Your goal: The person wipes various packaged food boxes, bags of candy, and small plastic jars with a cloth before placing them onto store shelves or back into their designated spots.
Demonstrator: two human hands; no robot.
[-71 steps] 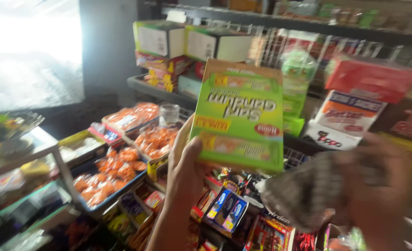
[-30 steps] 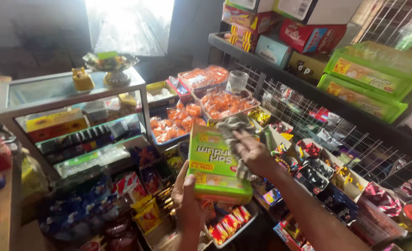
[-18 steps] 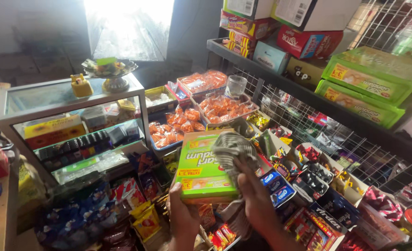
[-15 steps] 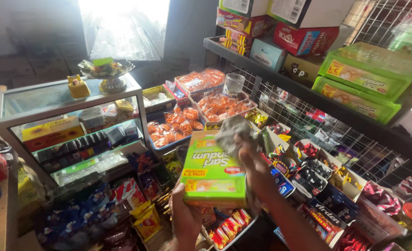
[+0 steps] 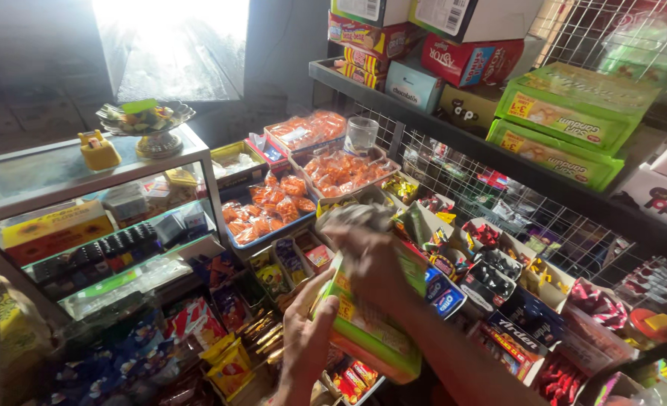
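Left hand holds a green box from below; right hand wipes its top with a cloth.

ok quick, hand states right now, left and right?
Left hand: closed on the green box, gripping its lower edge.
Right hand: pressing a crumpled grey cloth on the box top; blurred, grip cannot be told.

A glass display case stands left of trays of orange snacks.
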